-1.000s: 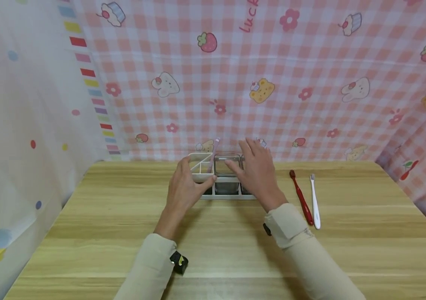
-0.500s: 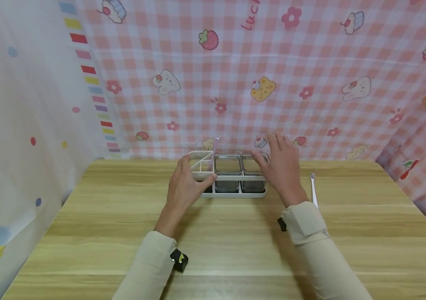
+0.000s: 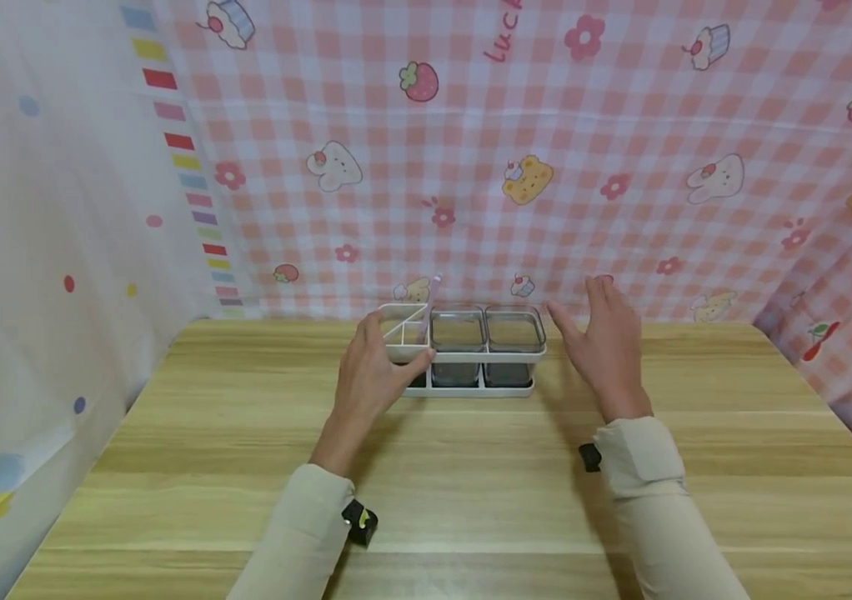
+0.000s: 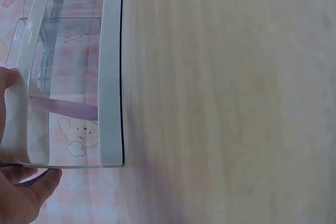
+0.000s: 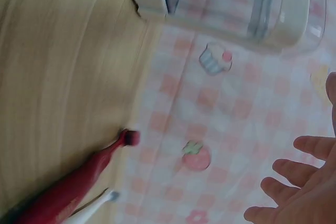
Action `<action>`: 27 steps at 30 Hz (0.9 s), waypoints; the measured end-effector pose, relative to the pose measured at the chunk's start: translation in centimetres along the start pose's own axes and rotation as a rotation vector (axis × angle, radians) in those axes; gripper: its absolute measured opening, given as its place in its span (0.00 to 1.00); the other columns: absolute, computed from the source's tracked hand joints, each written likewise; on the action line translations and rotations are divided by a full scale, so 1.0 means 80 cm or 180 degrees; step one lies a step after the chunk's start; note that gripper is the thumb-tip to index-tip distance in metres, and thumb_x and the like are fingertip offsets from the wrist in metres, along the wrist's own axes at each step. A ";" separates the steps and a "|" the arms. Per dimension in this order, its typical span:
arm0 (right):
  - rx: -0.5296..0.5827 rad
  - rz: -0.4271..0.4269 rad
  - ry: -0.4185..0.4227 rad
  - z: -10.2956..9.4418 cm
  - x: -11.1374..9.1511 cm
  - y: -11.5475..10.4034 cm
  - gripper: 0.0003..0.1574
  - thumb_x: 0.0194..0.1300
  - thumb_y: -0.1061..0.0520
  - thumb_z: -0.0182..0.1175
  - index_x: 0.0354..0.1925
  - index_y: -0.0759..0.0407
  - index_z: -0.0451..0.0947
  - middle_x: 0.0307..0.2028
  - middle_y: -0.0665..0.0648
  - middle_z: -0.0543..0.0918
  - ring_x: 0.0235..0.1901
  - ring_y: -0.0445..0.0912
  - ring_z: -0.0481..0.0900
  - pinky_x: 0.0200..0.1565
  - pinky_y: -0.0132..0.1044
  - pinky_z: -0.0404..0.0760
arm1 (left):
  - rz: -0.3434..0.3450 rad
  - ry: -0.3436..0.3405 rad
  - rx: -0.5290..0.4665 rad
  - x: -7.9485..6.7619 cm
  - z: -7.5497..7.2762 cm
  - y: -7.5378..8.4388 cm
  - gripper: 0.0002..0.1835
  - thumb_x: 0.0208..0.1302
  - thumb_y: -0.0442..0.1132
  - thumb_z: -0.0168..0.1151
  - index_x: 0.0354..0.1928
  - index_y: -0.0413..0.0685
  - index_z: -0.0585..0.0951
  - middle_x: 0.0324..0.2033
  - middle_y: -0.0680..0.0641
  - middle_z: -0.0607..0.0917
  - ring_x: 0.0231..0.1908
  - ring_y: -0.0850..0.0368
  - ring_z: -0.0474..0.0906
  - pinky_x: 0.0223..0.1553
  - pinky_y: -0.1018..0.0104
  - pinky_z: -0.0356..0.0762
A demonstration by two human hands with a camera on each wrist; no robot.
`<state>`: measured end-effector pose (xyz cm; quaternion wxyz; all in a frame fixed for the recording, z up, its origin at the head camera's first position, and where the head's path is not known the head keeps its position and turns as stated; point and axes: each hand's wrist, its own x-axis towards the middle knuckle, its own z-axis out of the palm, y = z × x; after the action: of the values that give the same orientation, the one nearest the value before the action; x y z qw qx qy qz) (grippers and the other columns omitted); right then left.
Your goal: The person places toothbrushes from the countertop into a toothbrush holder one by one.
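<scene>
A white toothbrush holder (image 3: 497,357) stands at the back of the table, with two clear cups, a left cup (image 3: 458,329) and a right cup (image 3: 516,329), set in its frame. From its divided left section rises a pale purple toothbrush (image 3: 433,293), whose lower end (image 4: 73,109) shows through the frame in the left wrist view. My left hand (image 3: 372,367) grips the holder's left end, thumb in front and fingers round the side. Just past the holder's right end, my right hand (image 3: 608,358) is held in the air, fingers extended and holding nothing.
A red toothbrush (image 5: 71,190) and a white toothbrush (image 5: 94,208) lie on the table right of the holder; my right hand and arm cover them in the head view. Behind the wooden tabletop (image 3: 463,475) hangs a pink checked cloth (image 3: 366,217).
My right hand has moved rightward from above the cups to beyond the holder's right end, uncovering the right cup and hiding the two loose toothbrushes. My left hand keeps its grip.
</scene>
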<state>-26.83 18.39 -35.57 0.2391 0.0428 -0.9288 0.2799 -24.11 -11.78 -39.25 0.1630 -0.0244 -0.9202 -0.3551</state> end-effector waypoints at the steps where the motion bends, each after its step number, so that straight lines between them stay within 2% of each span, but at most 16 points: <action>1: 0.0025 0.0035 0.0027 -0.002 -0.001 0.005 0.42 0.74 0.37 0.57 0.69 0.67 0.66 0.70 0.74 0.66 0.69 0.70 0.61 0.67 0.65 0.54 | -0.0002 -0.0006 0.0000 0.000 0.000 0.000 0.52 0.57 0.63 0.70 0.72 0.37 0.62 0.57 0.38 0.76 0.49 0.41 0.77 0.53 0.44 0.74; 4: 0.0115 0.0241 0.0009 -0.008 -0.004 0.018 0.41 0.75 0.37 0.55 0.71 0.64 0.65 0.71 0.73 0.64 0.69 0.71 0.59 0.67 0.66 0.54 | 0.0008 -0.0001 0.0004 0.000 0.000 0.001 0.52 0.57 0.63 0.70 0.72 0.36 0.62 0.58 0.37 0.76 0.50 0.41 0.77 0.54 0.44 0.74; 9: 0.0197 0.0535 -0.0115 -0.015 -0.011 0.033 0.50 0.76 0.34 0.49 0.78 0.66 0.53 0.75 0.72 0.55 0.73 0.70 0.51 0.70 0.64 0.50 | 0.0036 0.0034 0.0011 0.000 0.000 0.000 0.51 0.56 0.63 0.70 0.71 0.37 0.63 0.56 0.38 0.76 0.49 0.41 0.77 0.53 0.44 0.74; 14: 0.0261 0.0659 -0.0118 -0.012 -0.014 0.043 0.52 0.75 0.31 0.47 0.78 0.65 0.52 0.76 0.69 0.54 0.74 0.69 0.51 0.69 0.64 0.51 | 0.0047 0.0059 0.0012 0.001 0.001 0.001 0.51 0.56 0.63 0.70 0.71 0.37 0.63 0.55 0.38 0.76 0.48 0.41 0.77 0.52 0.44 0.74; 19: 0.0349 0.0973 -0.0233 -0.010 -0.021 0.050 0.55 0.73 0.28 0.46 0.80 0.62 0.49 0.77 0.68 0.53 0.75 0.66 0.49 0.69 0.64 0.51 | 0.0062 0.0066 -0.0004 0.000 0.002 -0.001 0.51 0.56 0.63 0.70 0.71 0.36 0.63 0.55 0.38 0.77 0.48 0.41 0.77 0.51 0.45 0.75; 27: 0.0411 0.1235 -0.0394 -0.005 -0.029 0.069 0.58 0.72 0.25 0.45 0.80 0.63 0.48 0.75 0.72 0.56 0.73 0.68 0.52 0.68 0.64 0.54 | 0.0081 0.0085 -0.0004 -0.001 0.002 0.000 0.51 0.56 0.63 0.71 0.70 0.36 0.63 0.55 0.38 0.77 0.47 0.42 0.77 0.51 0.45 0.75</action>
<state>-25.75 23.13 -39.11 0.1201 -0.1044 -0.9127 0.3765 -24.10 -11.70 -39.36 0.1797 -0.0314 -0.9173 -0.3539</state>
